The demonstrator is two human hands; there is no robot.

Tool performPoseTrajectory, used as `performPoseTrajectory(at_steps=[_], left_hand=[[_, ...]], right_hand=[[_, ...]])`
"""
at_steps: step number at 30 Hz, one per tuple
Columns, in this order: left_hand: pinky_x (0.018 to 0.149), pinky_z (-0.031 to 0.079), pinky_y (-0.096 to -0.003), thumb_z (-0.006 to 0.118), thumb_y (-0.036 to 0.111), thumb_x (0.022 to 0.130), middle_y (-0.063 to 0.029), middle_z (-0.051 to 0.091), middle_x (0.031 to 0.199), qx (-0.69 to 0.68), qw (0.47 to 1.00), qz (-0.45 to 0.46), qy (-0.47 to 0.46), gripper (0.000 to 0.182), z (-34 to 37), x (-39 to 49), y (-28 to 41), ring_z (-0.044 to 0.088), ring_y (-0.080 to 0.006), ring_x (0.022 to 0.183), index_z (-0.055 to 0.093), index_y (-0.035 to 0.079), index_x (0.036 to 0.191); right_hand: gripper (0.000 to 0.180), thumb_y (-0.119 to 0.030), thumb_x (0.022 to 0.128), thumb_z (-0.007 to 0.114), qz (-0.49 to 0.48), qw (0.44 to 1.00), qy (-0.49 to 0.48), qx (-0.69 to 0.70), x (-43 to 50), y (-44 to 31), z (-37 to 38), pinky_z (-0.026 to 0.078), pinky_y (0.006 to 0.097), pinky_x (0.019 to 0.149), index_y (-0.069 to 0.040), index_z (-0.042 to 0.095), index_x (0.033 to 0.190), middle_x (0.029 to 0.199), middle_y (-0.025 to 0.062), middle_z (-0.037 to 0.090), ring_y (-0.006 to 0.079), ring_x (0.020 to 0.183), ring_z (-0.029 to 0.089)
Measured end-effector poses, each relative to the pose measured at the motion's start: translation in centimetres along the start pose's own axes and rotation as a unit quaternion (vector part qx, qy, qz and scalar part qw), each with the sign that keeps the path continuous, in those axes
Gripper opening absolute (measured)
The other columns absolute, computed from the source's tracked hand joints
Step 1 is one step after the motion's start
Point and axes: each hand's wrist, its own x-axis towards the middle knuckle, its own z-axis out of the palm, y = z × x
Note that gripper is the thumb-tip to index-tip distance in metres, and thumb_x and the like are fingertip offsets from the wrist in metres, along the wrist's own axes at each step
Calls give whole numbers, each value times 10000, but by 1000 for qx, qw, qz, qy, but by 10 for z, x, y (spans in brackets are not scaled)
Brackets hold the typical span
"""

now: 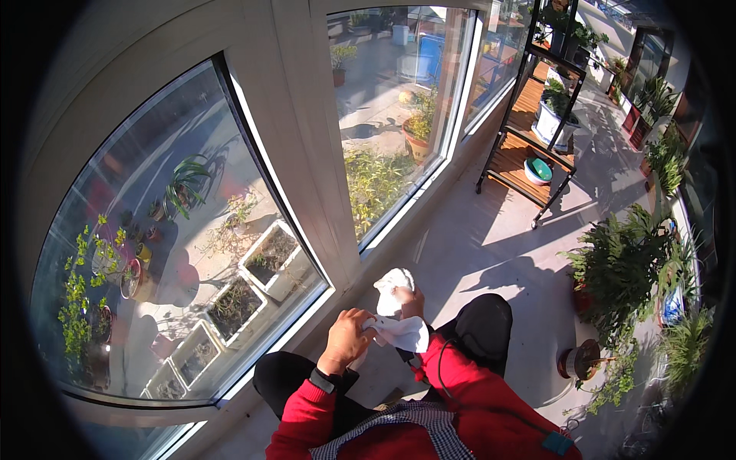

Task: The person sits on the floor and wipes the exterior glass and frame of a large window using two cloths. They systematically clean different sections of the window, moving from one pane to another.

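My left hand (pixel 347 338), with a dark band at the wrist, pinches the edge of a white cloth (pixel 407 334). Just beyond it, my right hand (pixel 412 305) is closed around bunched white fabric (pixel 393 283) in the sunlight. Whether the two white parts are one piece of cloth, I cannot tell. Both hands are close together above the floor, between my bent knees in black trousers (pixel 489 322). Part of the right hand's fingers is hidden by the fabric or washed out by glare.
A white window frame (pixel 299 138) rises close on the left, with planter boxes (pixel 236 310) outside the glass. Ahead stands a wheeled plant rack (pixel 523 115) with wooden shelves and a green-lined bowl (pixel 539 171). Potted plants (pixel 621 259) line the right side, including a small brown pot (pixel 578 362).
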Motion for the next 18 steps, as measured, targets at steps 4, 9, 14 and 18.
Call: performPoseTrajectory(at_steps=[4,9,14,18], left_hand=[[934,553,-451,730,216,819,-126,708,1069,11,992,128,-12,321,15,-22,-5,646,-365,1067,733,81,1110],[906,575,-460,699,242,832,-131,727,1122,170,983,27,-70,319,13,-31,-28,677,-360,1105,741,100,1115],[874,578,-451,686,267,856,-120,737,1002,138,983,7,-125,234,22,-26,-40,697,-349,1049,762,106,1008],[885,575,-434,637,274,936,-122,738,1104,178,915,29,-360,233,84,-28,-89,695,-344,1075,766,115,1047]], right_hand=[[374,-132,865,760,13,997,70,-9,-6,-6,21,586,355,765,20,688,1199,1060,119,749,208,897,724],[369,-197,872,770,-30,987,78,-140,-8,-4,26,591,362,783,8,677,1163,1022,120,750,208,863,718],[425,-223,857,774,-47,985,62,-156,-13,10,38,583,358,823,14,664,1192,1065,133,741,207,934,712],[389,-64,909,738,-20,998,55,-22,8,10,54,606,363,819,-2,609,1271,1091,103,705,204,933,709]])
